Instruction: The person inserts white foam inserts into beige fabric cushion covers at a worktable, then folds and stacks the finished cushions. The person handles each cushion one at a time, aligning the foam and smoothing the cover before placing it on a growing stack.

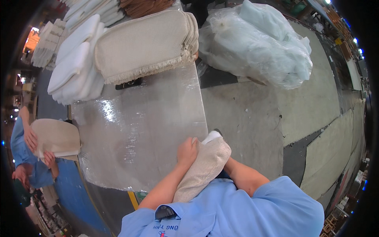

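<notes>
A beige woven fabric cover (205,168) is held upright close against my body, at the near edge of the table. White soft filling (212,137) shows at its upper end. My left hand (187,152) is closed on the cover's upper left edge, fingers wrapped round the fabric. My right forearm (246,177) reaches in from the right, and the right hand is hidden behind or inside the cover. Ahead, on the plastic-wrapped table (158,130), lies a stack of beige fringed covers (146,43). Folded white padding pieces (75,67) are piled left of it.
A black object (129,84) pokes out under the beige stack. Brown fabric (144,6) lies behind it. A large clear plastic bag of pale padding (256,47) sits on the floor at the far right. At the left, a co-worker's hands (30,138) hold another beige cover (57,136).
</notes>
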